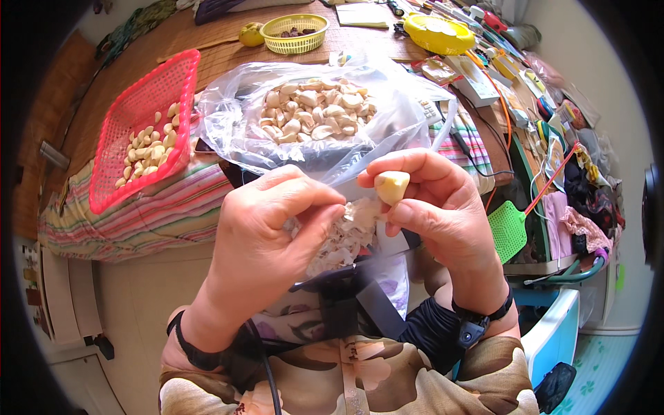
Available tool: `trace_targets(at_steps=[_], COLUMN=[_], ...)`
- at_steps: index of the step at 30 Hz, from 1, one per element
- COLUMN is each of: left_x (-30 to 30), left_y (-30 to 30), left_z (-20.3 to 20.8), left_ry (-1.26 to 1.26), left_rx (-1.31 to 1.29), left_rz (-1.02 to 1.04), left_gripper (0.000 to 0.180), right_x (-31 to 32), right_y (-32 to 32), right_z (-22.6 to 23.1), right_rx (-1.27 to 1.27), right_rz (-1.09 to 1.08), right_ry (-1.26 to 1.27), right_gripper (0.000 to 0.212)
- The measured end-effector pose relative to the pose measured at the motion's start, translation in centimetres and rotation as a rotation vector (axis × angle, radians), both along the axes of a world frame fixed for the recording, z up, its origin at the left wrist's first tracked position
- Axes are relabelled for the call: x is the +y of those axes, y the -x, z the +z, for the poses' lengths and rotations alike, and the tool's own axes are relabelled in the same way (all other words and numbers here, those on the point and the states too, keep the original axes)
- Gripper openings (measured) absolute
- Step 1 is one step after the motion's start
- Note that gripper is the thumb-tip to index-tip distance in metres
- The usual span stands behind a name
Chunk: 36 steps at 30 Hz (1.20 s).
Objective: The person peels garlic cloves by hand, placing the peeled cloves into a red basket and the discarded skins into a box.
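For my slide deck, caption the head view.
Right hand holding a pale garlic clove, left hand beside it, papery skins below, bagged cloves and a red basket beyond.

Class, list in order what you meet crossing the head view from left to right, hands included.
Silver cylinder → red basket → left hand → right hand, holding a garlic clove → green fly swatter.

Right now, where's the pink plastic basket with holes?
In the head view, the pink basket is at the left, just beside the clear plastic bag of cream-coloured garlic cloves.
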<state>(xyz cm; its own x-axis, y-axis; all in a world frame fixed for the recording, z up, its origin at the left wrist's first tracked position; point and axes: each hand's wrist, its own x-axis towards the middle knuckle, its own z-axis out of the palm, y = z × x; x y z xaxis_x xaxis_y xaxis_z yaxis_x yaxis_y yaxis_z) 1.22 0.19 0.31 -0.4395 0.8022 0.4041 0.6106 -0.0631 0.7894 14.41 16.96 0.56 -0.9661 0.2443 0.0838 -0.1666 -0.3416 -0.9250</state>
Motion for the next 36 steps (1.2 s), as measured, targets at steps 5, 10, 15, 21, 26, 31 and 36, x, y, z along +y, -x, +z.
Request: trace_targets(at_steps=[5, 10, 15, 21, 26, 31, 36], left_x=[0.1, 0.0, 0.0, 0.0, -0.1, -0.2, -0.4], left_y=[0.0, 0.2, 0.2, -0.5, -0.5, -0.6, 0.0], left_z=[-0.2, 0.0, -0.1, 0.3, -0.1, 0.1, -0.2], left_ry=[-0.083, -0.082, -0.049, -0.099, -0.147, -0.062, -0.088], left_rx=[0.018, 0.126, 0.070, -0.289, -0.388, -0.546, -0.569], left_rz=[0.103, 0.049, 0.056, -0.010, -0.067, -0.035, -0.087], left_gripper=[0.012, 0.014, 0.018, 0.025, 0.019, 0.020, 0.019], right_x=[0.4, 0.0, -0.2, -0.6, -1.3, -1.5, -1.6], right_y=[0.1, 0.4, 0.4, 0.4, 0.3, 0.7, 0.6], right_z=[-0.5, -0.9, -0.7, -1.0, -0.9, -1.8, -1.7], right_rx=[0.050, 0.104, 0.054, 0.010, -0.018, 0.159, 0.156], right_rz=[0.018, -0.057, -0.042, -0.058, -0.076, -0.182, -0.203], right_ry=[-0.115, -0.151, -0.154, -0.170, -0.200, -0.520, -0.592], right_gripper=[0.037, 0.034, 0.033, 0.032, 0.031, 0.030, 0.030])
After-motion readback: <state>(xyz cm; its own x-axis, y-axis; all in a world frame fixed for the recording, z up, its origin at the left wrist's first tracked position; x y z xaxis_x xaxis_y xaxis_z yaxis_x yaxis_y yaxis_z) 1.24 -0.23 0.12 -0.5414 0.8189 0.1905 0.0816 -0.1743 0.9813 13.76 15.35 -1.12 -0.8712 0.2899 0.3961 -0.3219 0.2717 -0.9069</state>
